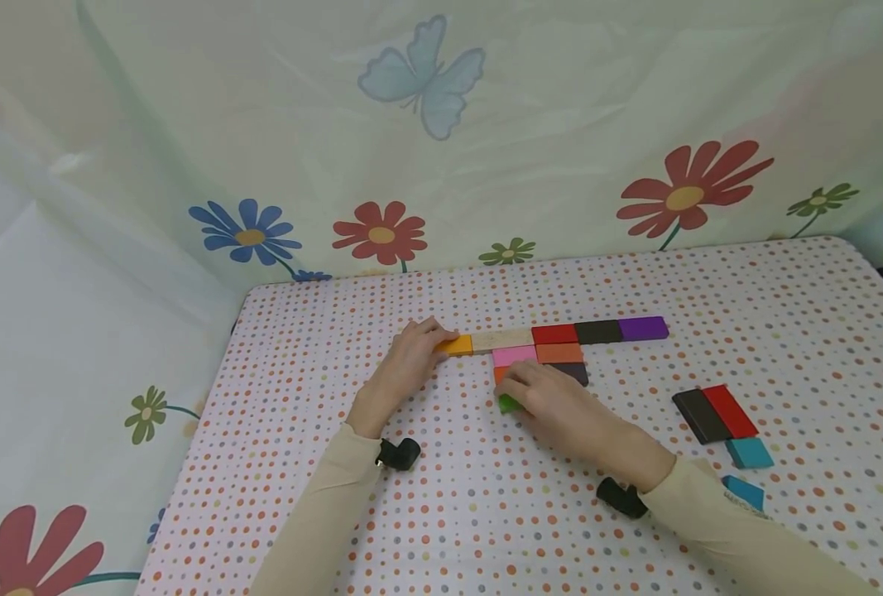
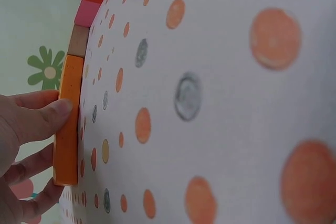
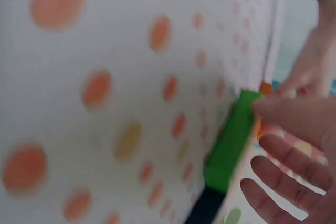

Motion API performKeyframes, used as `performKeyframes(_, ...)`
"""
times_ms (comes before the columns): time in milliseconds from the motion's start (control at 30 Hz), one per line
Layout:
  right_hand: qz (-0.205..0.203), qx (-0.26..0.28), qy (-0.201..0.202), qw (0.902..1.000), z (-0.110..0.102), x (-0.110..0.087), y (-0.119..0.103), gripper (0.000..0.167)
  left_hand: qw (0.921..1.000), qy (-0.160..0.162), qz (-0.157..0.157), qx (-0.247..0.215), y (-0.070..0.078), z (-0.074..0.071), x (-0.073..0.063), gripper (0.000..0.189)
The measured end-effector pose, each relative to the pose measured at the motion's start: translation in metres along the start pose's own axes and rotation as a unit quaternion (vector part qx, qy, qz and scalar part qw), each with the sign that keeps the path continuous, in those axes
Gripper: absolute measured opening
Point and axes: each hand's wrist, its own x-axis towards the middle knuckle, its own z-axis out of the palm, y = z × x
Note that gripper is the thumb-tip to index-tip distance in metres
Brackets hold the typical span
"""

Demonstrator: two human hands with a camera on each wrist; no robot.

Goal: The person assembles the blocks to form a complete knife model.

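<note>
My left hand (image 1: 409,356) pinches a yellow-orange block (image 1: 458,345) between thumb and fingers at the left end of a row on the table. Rightward along that row follow a plain wooden block (image 1: 502,339), a red block (image 1: 554,334), a black block (image 1: 598,332) and a purple block (image 1: 644,329). Below them lie a pink block (image 1: 514,356), a brownish-orange block (image 1: 559,353), a dark block (image 1: 569,374) and a partly covered red-orange block (image 1: 500,375). My right hand (image 1: 560,406) grips a green block (image 3: 233,140) just under these, its thumb on one end.
Off to the right, a black block (image 1: 702,415) and a red block (image 1: 730,411) lie side by side, with a blue block (image 1: 750,453) against them. Another blue block (image 1: 744,492) is partly behind my right sleeve. A flowered sheet (image 1: 560,108) hangs behind the dotted table (image 1: 307,331).
</note>
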Motion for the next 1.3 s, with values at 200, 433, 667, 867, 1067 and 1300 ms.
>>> performKeyframes(200, 0.033, 0.053, 0.033, 0.9975, -0.018, -0.005, 0.017, 0.031, 0.9997, -0.004, 0.014, 0.021, 0.001, -0.002, 0.000, 0.034)
performKeyframes(433, 0.033, 0.102, 0.037, 0.9935, -0.041, -0.021, 0.049, 0.024, 0.9989, -0.026, 0.009, 0.037, 0.010, 0.001, 0.000, 0.039)
performKeyframes(667, 0.076, 0.098, 0.036, 0.9917, -0.058, -0.053, 0.084, 0.027, 0.9959, -0.054, 0.068, 0.027, 0.048, 0.014, -0.003, 0.067)
performKeyframes(867, 0.155, 0.096, -0.011, 0.9831, -0.065, -0.090, 0.112, 0.033, 0.9892, -0.108, 0.091, 0.039, 0.073, 0.030, -0.009, 0.083)
performKeyframes(1067, 0.198, 0.094, -0.072, 0.9730, -0.062, -0.121, 0.128, 0.046, 0.9863, -0.125, 0.089, 0.062, 0.076, 0.039, -0.012, 0.077)
performKeyframes(1300, 0.226, 0.035, -0.081, 0.9702, -0.059, -0.141, 0.139, 0.064, 0.9856, -0.134, 0.082, 0.063, 0.081, 0.031, -0.007, 0.074)
